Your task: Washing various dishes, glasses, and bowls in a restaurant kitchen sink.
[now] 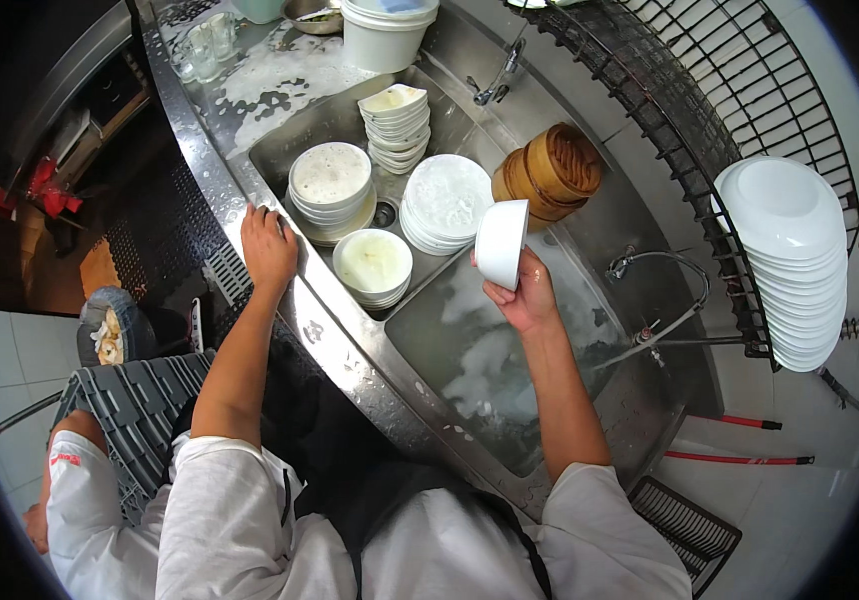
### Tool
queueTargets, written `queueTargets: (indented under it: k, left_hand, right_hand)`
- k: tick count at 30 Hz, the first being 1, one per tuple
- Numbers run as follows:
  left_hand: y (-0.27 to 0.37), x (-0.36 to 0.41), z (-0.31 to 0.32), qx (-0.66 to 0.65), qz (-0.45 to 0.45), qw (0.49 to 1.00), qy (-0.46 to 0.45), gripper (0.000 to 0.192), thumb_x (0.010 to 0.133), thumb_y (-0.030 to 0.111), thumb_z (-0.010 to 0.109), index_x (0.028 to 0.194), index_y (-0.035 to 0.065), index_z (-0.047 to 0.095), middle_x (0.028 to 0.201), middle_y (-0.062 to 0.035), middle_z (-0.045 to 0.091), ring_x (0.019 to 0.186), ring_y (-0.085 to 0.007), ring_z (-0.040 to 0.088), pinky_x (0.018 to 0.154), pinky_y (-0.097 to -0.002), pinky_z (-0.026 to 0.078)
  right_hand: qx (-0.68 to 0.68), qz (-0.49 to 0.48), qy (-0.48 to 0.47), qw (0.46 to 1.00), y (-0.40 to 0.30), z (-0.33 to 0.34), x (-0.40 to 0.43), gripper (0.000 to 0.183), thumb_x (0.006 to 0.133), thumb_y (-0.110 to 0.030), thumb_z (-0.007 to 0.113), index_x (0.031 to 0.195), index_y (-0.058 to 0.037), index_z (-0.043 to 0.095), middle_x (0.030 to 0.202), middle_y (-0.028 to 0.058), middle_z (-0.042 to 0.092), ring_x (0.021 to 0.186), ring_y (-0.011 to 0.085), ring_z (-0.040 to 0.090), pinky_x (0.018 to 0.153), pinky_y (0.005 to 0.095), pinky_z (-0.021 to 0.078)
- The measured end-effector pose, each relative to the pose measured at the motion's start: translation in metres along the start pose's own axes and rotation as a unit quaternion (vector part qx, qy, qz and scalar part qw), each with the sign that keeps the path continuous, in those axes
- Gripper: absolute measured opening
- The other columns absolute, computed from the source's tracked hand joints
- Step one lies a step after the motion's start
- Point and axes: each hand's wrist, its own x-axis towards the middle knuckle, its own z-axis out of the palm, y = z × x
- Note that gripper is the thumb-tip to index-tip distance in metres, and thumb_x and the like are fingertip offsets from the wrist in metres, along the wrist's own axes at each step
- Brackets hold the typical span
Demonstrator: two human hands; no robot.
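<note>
My right hand [527,289] grips a white bowl [501,244], tilted on its side, above the right basin of soapy water [474,360]. My left hand [268,247] rests on the front rim of the steel sink [339,322] and holds nothing that I can see. The left basin holds a stack of bowls with residue [373,262], a stack of white round dishes [330,176], a stack of white plates [447,196] and a stack of angular dishes [396,124]. Beside the plates, bamboo steamers [549,172] stand near the divider.
A faucet with a hose [654,259] reaches over the right basin. Stacked clean-looking plates [789,262] stand in a black wire rack [744,82] at the right. White tubs [384,37] and glasses [208,45] are on the wet counter. Another person's arm [73,450] is at lower left.
</note>
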Motion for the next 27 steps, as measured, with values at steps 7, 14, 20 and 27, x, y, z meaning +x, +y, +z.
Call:
queueTargets:
  k: [7, 14, 20, 27]
  left_hand:
    - [0.0, -0.001, -0.001, 0.007, -0.008, 1.0, -0.008, 0.03, 0.085, 0.015, 0.058, 0.108, -0.0031, 0.062, 0.126, -0.0207, 0.056, 0.132, -0.0373, 0.041, 0.112, -0.045, 0.03]
    - [0.0, 0.0, 0.001, 0.015, 0.006, 1.0, -0.01, 0.032, 0.085, 0.016, 0.059, 0.11, -0.0042, 0.062, 0.125, -0.0212, 0.056, 0.132, -0.0386, 0.041, 0.111, -0.0453, 0.03]
    - [-0.001, -0.001, 0.001, 0.024, -0.002, 1.0, -0.017, 0.034, 0.085, 0.017, 0.059, 0.111, -0.0041, 0.062, 0.127, -0.0207, 0.056, 0.133, -0.0383, 0.04, 0.112, -0.0454, 0.029]
    - [0.0, 0.0, -0.001, 0.014, 0.0, 1.0, -0.024, 0.034, 0.085, 0.017, 0.058, 0.112, -0.0036, 0.062, 0.127, -0.0204, 0.057, 0.134, -0.0381, 0.04, 0.113, -0.0457, 0.028]
  right_hand:
    - [0.076, 0.002, -0.084, 0.994, 0.001, 0.009, -0.011, 0.033, 0.094, -0.028, 0.053, 0.108, 0.0019, 0.055, 0.089, 0.0191, 0.062, 0.041, 0.0081, 0.04, 0.04, 0.0203, 0.0333]
    - [0.164, 0.013, -0.136, 0.977, 0.008, 0.011, -0.019, 0.043, 0.094, -0.028, 0.054, 0.119, 0.0066, 0.052, 0.093, 0.0217, 0.06, 0.043, 0.0082, 0.043, 0.041, 0.0196, 0.0352]
    - [0.098, -0.021, -0.061, 0.993, 0.032, -0.025, -0.027, 0.047, 0.092, -0.027, 0.057, 0.125, 0.0055, 0.05, 0.097, 0.017, 0.061, 0.052, 0.0119, 0.051, 0.05, 0.025, 0.0434]
    - [-0.106, 0.004, 0.293, 0.95, 0.097, -0.139, -0.064, 0.053, 0.075, -0.003, 0.053, 0.126, 0.0124, 0.046, 0.11, 0.0241, 0.061, 0.086, 0.0383, 0.068, 0.067, 0.0397, 0.0618]
